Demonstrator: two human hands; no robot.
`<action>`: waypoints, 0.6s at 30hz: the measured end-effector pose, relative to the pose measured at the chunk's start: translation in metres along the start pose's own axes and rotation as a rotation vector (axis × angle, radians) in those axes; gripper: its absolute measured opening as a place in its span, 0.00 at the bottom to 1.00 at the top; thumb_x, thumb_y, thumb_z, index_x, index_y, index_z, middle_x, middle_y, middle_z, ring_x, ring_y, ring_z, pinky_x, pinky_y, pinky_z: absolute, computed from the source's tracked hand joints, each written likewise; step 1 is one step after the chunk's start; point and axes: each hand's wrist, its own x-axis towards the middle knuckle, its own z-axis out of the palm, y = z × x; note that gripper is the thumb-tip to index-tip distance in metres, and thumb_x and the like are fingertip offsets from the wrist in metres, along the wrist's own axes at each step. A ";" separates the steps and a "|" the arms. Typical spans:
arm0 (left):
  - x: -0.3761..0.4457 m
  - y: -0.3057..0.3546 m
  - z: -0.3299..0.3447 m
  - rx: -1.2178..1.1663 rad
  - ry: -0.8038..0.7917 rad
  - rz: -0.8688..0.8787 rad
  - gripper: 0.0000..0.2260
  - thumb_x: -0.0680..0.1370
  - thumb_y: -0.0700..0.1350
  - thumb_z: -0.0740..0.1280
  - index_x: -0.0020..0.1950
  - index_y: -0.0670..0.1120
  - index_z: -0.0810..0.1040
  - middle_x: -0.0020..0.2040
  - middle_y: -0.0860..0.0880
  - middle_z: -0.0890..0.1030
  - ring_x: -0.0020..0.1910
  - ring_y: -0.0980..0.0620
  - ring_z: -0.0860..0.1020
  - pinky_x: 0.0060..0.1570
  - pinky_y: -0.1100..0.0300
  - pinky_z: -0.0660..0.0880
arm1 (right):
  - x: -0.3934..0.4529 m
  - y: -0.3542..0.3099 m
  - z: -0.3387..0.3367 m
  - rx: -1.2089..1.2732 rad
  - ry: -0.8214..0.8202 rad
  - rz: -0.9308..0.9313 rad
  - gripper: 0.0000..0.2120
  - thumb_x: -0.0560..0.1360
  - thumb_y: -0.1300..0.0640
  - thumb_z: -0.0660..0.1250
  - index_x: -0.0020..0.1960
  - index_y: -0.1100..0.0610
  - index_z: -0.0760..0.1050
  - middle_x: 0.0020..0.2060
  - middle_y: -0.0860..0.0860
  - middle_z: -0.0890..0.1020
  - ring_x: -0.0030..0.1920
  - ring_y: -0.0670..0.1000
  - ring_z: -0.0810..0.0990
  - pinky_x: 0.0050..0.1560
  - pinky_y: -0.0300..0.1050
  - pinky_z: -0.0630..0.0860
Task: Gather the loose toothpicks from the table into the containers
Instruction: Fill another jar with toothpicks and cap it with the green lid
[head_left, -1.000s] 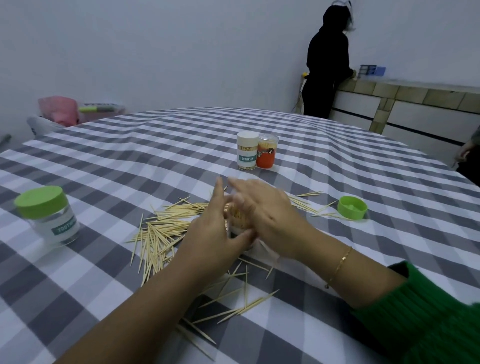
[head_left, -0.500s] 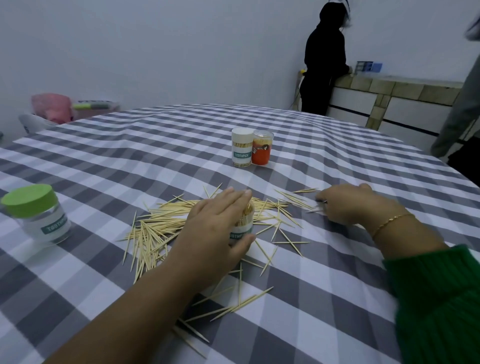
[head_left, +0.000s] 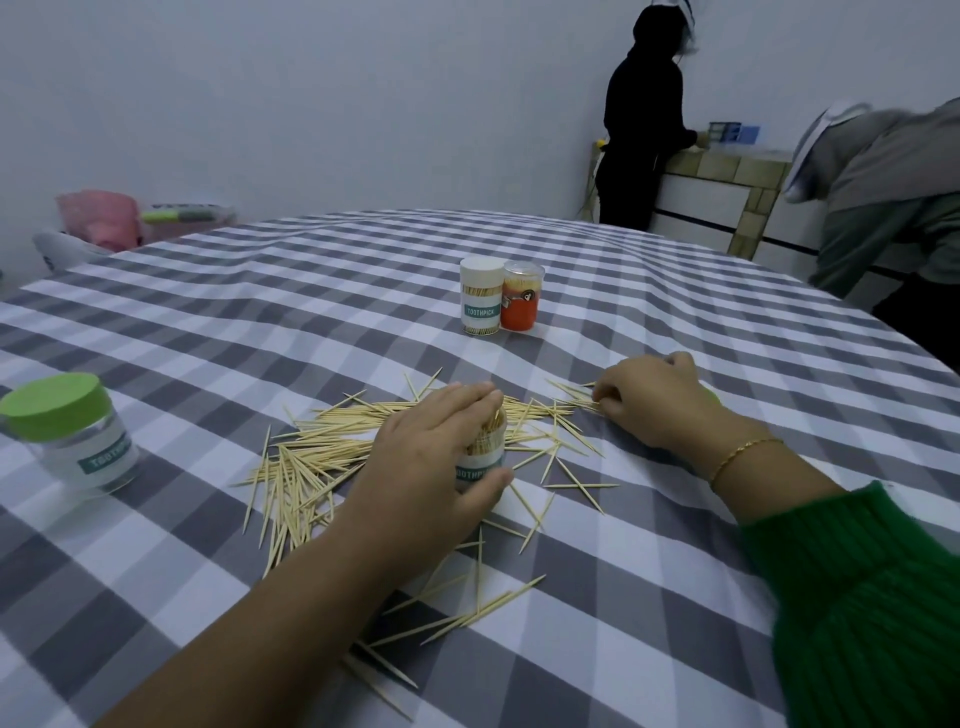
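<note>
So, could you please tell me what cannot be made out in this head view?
- Green lid: not visible, perhaps behind the right hand.
- Open container: fill level below its label hidden by the left hand.
- Toothpicks: partly covered by the left forearm.

Left hand (head_left: 431, 457) fingers curled in grip; right hand (head_left: 655, 400) curled, knuckles up.

My left hand (head_left: 431, 467) covers most of the container (head_left: 480, 460); my right hand (head_left: 657, 402) hides whatever its fingertips hold.

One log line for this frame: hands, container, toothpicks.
left hand: grips open container upright | right hand: pinching loose toothpicks | many still on tablecloth
</note>
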 end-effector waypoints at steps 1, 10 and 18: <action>0.000 0.000 0.000 -0.009 0.001 -0.001 0.33 0.70 0.64 0.54 0.73 0.52 0.65 0.67 0.65 0.63 0.68 0.65 0.58 0.70 0.53 0.61 | 0.000 -0.002 0.000 0.058 0.023 -0.008 0.13 0.81 0.53 0.56 0.58 0.48 0.78 0.53 0.47 0.81 0.56 0.51 0.75 0.63 0.51 0.58; 0.000 0.002 -0.001 -0.039 0.001 -0.014 0.32 0.70 0.62 0.58 0.73 0.52 0.66 0.65 0.65 0.63 0.67 0.65 0.60 0.69 0.51 0.64 | -0.003 0.011 -0.005 0.030 -0.026 0.136 0.13 0.78 0.53 0.58 0.61 0.47 0.75 0.50 0.48 0.80 0.53 0.52 0.73 0.61 0.54 0.59; -0.001 0.004 -0.002 -0.056 -0.017 -0.044 0.31 0.71 0.58 0.62 0.73 0.53 0.64 0.66 0.66 0.61 0.67 0.66 0.59 0.70 0.51 0.63 | 0.003 0.006 0.007 -0.081 -0.001 0.089 0.14 0.80 0.59 0.56 0.54 0.47 0.78 0.48 0.48 0.80 0.51 0.52 0.74 0.60 0.54 0.58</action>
